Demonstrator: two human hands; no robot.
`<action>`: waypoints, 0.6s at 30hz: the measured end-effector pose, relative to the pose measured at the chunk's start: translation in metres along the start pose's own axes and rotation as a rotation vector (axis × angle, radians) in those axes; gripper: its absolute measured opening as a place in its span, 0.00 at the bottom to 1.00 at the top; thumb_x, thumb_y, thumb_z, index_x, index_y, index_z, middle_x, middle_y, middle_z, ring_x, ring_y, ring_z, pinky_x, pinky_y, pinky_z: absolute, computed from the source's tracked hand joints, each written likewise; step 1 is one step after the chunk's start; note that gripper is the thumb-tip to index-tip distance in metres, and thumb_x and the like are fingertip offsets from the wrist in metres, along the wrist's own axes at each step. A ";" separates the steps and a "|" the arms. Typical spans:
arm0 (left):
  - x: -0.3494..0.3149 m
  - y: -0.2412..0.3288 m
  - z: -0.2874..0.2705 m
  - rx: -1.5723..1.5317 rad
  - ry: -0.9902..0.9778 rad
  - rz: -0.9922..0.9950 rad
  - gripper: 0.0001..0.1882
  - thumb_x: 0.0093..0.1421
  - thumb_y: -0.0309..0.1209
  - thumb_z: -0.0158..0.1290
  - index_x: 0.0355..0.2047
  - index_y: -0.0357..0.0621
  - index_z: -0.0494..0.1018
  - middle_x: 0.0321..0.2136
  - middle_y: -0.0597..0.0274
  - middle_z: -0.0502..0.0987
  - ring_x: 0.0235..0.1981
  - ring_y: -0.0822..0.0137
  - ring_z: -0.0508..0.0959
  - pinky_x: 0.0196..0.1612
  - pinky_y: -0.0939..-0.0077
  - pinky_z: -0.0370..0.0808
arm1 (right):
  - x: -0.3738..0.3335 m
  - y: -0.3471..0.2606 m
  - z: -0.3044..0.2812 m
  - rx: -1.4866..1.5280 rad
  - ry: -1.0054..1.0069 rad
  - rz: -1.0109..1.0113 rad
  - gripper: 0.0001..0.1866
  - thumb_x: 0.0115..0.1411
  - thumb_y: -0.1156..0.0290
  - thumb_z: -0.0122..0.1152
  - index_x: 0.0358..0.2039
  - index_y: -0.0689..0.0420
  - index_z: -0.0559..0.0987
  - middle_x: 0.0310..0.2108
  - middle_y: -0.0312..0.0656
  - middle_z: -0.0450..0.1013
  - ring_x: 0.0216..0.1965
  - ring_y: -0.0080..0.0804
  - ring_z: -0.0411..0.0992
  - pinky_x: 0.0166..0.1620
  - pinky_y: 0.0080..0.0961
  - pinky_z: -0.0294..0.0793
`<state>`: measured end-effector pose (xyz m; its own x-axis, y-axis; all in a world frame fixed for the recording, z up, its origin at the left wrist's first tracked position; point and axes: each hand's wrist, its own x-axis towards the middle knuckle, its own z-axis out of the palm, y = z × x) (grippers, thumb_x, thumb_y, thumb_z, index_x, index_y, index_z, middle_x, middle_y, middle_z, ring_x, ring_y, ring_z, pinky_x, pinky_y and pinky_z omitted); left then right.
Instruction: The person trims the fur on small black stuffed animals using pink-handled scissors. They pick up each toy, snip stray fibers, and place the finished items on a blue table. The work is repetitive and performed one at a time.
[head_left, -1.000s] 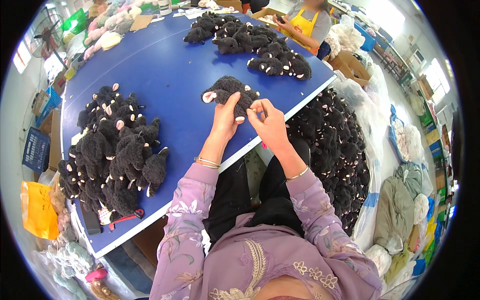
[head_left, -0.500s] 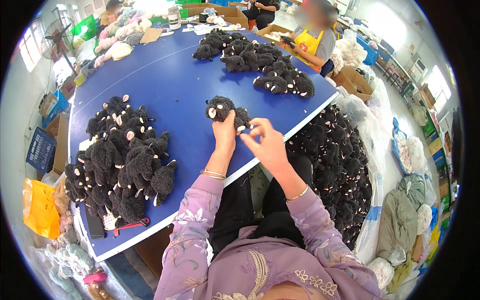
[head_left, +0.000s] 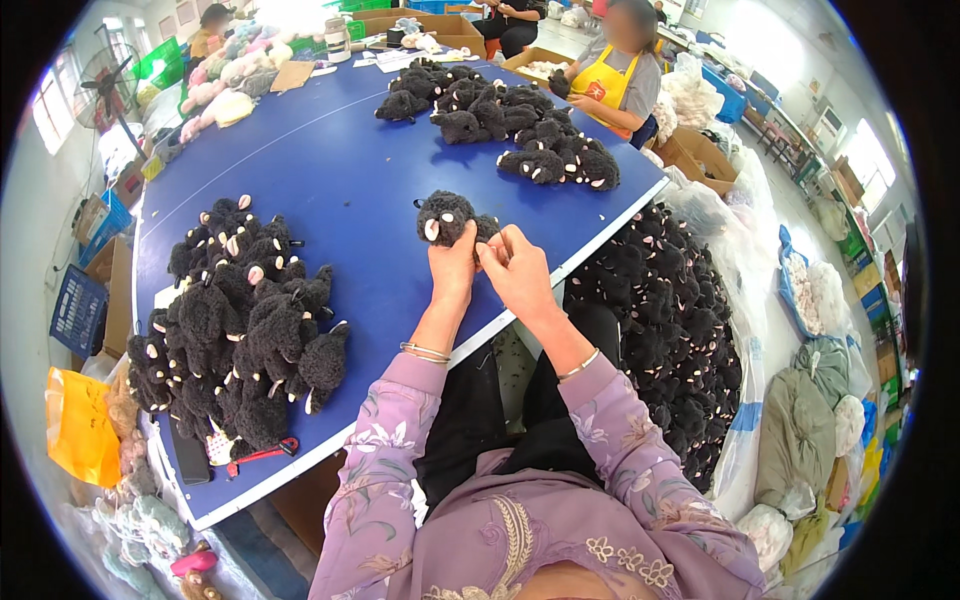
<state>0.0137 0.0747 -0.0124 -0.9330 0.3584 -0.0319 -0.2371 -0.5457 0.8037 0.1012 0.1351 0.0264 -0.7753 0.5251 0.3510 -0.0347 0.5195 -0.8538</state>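
Note:
Over the near edge of the blue table, my left hand is closed around a black plush toy with fuzzy pile and pale ears. Beside it my right hand has its thumb and fingertips pinched together at the toy's near right part. Whatever the pinch holds is too small to make out. To the left lies a heap of similar black plush toys, piled loosely. Another group of black plush toys lies at the table's far side.
Red-handled scissors or a similar tool and a dark flat box lie at the near left corner. A big plastic bag of black toys stands at my right. Across the table, a person in a yellow apron holds a black toy.
My right hand's fingers, apart before, have come together at the plush toy and moved slightly left. The toy has turned a little in my left hand. The co-worker's hands have shifted.

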 end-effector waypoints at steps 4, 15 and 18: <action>-0.002 0.003 0.004 0.062 0.049 0.171 0.04 0.61 0.26 0.53 0.36 0.44 0.71 0.28 0.66 0.74 0.22 0.77 0.72 0.20 0.79 0.67 | -0.002 0.009 0.001 0.301 0.076 0.197 0.12 0.57 0.70 0.61 0.23 0.60 0.68 0.17 0.33 0.67 0.18 0.17 0.62 0.22 0.20 0.62; 0.026 0.023 -0.025 -0.159 0.129 0.087 0.06 0.63 0.28 0.49 0.40 0.43 0.67 0.29 0.63 0.75 0.23 0.73 0.74 0.15 0.80 0.63 | -0.029 0.030 -0.036 0.282 0.019 0.150 0.09 0.59 0.72 0.58 0.24 0.58 0.69 0.22 0.32 0.71 0.23 0.13 0.61 0.27 0.15 0.61; 0.019 0.005 -0.019 -0.161 -0.026 0.058 0.09 0.62 0.30 0.53 0.42 0.44 0.69 0.30 0.63 0.75 0.23 0.73 0.75 0.14 0.82 0.66 | -0.026 0.020 -0.029 0.274 -0.047 0.063 0.08 0.59 0.72 0.58 0.27 0.60 0.70 0.24 0.34 0.73 0.26 0.13 0.64 0.30 0.15 0.64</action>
<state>-0.0099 0.0644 -0.0202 -0.9397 0.3407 0.0291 -0.2248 -0.6797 0.6982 0.1387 0.1513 0.0110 -0.8096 0.5153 0.2810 -0.1495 0.2818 -0.9477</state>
